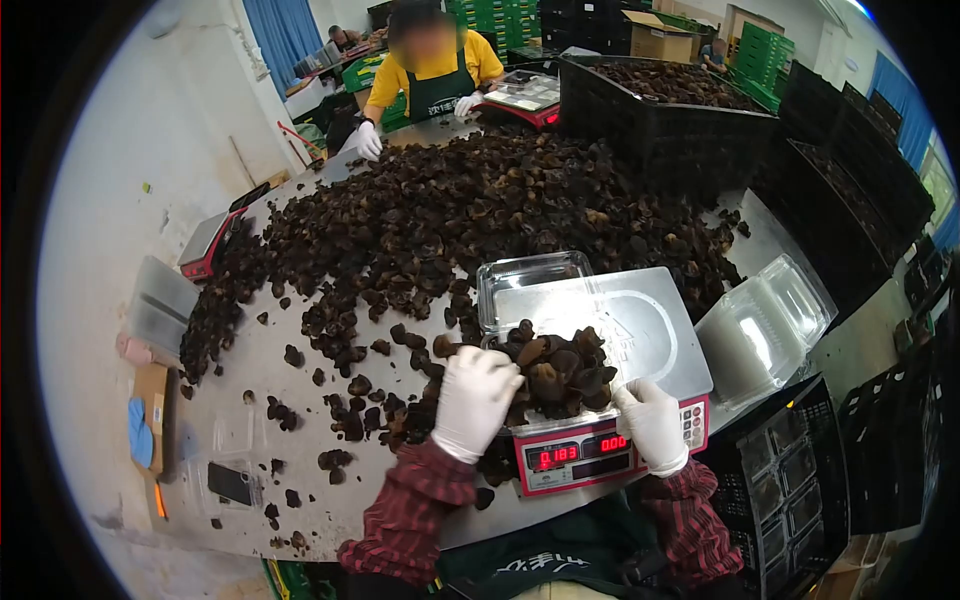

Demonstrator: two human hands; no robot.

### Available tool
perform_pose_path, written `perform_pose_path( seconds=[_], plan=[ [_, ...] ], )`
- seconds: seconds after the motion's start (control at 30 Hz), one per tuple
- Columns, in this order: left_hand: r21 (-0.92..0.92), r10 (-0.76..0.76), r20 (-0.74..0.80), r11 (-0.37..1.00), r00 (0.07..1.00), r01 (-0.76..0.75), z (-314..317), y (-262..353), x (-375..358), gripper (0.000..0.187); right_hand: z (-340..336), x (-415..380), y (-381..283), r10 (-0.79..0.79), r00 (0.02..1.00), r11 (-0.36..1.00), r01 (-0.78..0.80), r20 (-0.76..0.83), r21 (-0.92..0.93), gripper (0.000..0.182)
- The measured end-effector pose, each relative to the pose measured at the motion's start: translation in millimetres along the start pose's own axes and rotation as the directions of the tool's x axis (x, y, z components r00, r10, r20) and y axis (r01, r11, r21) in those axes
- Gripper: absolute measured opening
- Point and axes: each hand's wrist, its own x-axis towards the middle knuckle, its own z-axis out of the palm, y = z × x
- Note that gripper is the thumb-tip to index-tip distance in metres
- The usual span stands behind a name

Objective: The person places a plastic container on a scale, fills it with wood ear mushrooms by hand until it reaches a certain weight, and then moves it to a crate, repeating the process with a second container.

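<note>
A heap of dark wood ear mushrooms (560, 375) lies on the platform of a red and silver digital scale (650, 320), seemingly in a clear plastic box whose transparent lid (535, 264) stands open behind. The red display reads 0.183. My left hand (477, 400), in a white glove, is at the heap's left side with fingers curled; what they hold is hidden. At the heap's right front edge, my gloved right hand (652, 425) has its fingers drawn together in front of the display. Whatever is between them cannot be made out.
A broad pile of wood ear mushrooms (480, 200) covers the metal table (380, 490). Clear plastic boxes (770, 325) are stacked at right, above a black crate (790, 480). A phone (230, 484) lies at left. Opposite, a co-worker (430, 75) works beside another scale (525, 95).
</note>
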Motion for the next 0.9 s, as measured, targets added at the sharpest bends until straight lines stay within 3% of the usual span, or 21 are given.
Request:
perform_pose_path(
  seconds=[0.07, 0.13, 0.2, 0.23, 0.33, 0.4, 0.43, 0.47, 0.53, 0.57, 0.6, 0.63, 0.67, 0.73, 0.77, 0.8, 0.83, 0.87, 0.9],
  plan=[
    [0.104, -0.027, 0.036, 0.994, 0.999, 0.023, 10, 13, -2, 0.013, 1, 0, -1, -0.006, 1.0, 1.0, 0.005, -0.018, -0.018, 0.028],
    [-0.041, -0.075, -0.013, 0.996, 0.997, 0.074, 4, 16, 1, 0.011, -2, 2, 2, 0.078, 0.997, 0.993, -0.076, -0.028, 0.088, 0.029],
    [-0.333, -0.171, -0.065, 0.932, 0.983, 0.14, -9, 13, 9, 0.011, -4, 0, 1, 0.08, 0.996, 0.994, -0.078, -0.029, 0.077, 0.03],
    [-0.347, -0.177, -0.099, 0.928, 0.979, 0.133, -14, 3, 13, 0.012, -5, -2, -1, 0.088, 0.996, 0.994, -0.086, -0.027, 0.068, 0.031],
    [-0.457, -0.476, -0.013, 0.785, 0.879, 0.418, 7, -47, 20, 0.023, -7, -2, -6, 0.092, 0.995, 0.995, -0.093, 0.04, 0.025, 0.033],
    [-0.607, -0.527, 0.388, 0.47, 0.756, 0.64, 16, -65, 39, 0.04, -6, 0, -6, 0.087, 0.995, 0.996, -0.087, 0.045, 0.017, 0.034],
    [-0.652, -0.478, 0.457, 0.393, 0.75, 0.648, 19, -63, 44, 0.048, -6, 2, -6, 0.085, 0.995, 0.996, -0.085, 0.051, 0.004, 0.034],
    [-0.656, -0.478, 0.453, 0.393, 0.753, 0.644, 21, -59, 45, 0.048, -7, 3, -6, 0.079, 0.996, 0.997, -0.08, 0.049, 0.002, 0.034],
    [-0.956, -0.548, 0.243, 0.004, 0.8, 0.294, 27, -50, 45, 0.051, -10, 5, -2, 0.146, 0.98, 0.979, -0.163, 0.134, 0.126, 0.038],
    [-0.964, -0.456, 0.115, 0.164, 0.882, 0.21, 25, -50, 37, 0.059, -12, 4, 2, 0.147, 0.981, 0.978, -0.162, 0.124, 0.128, 0.038],
    [-0.938, -0.342, 0.058, 0.302, 0.938, 0.168, 19, -58, 28, 0.061, -15, 1, 6, 0.129, 0.979, 0.94, -0.171, 0.157, 0.295, 0.041],
    [-0.808, -0.176, -0.017, 0.582, 0.984, 0.09, 7, -64, 14, 0.055, -17, -1, 9, 0.107, 0.976, 0.874, -0.183, 0.188, 0.45, 0.043],
    [-0.606, 0.011, -0.042, 0.795, 0.999, -0.034, -5, -62, 1, 0.05, -20, -2, 9, 0.113, 0.977, 0.874, -0.185, 0.182, 0.449, 0.043],
    [-0.231, 0.033, -0.045, 0.972, 0.998, -0.042, -31, -26, -18, 0.032, -25, -5, 8, 0.127, 0.949, 0.72, -0.289, 0.29, 0.631, 0.042],
    [-0.413, -0.19, 0.071, 0.888, 0.979, 0.202, -33, -13, -30, 0.034, -26, -3, 9, 0.161, 0.931, 0.725, -0.336, 0.328, 0.601, 0.034],
    [-0.544, -0.372, 0.226, 0.719, 0.9, 0.433, -30, -2, -42, 0.04, -26, -1, 7, 0.166, 0.934, 0.723, -0.333, 0.317, 0.605, 0.034],
    [-0.681, -0.459, 0.325, 0.493, 0.827, 0.541, -21, 3, -52, 0.049, -24, -1, 4, 0.178, 0.929, 0.827, -0.319, 0.323, 0.462, 0.033],
    [-0.815, -0.499, 0.431, 0.14, 0.751, 0.562, -16, 9, -59, 0.056, -23, -2, 3, 0.196, 0.924, 0.905, -0.299, 0.327, 0.303, 0.031],
    [-0.828, -0.539, 0.425, 0.092, 0.727, 0.553, -16, 16, -58, 0.056, -21, -2, 10, 0.185, 0.914, 0.877, -0.319, 0.36, 0.36, 0.031]
  ],
)
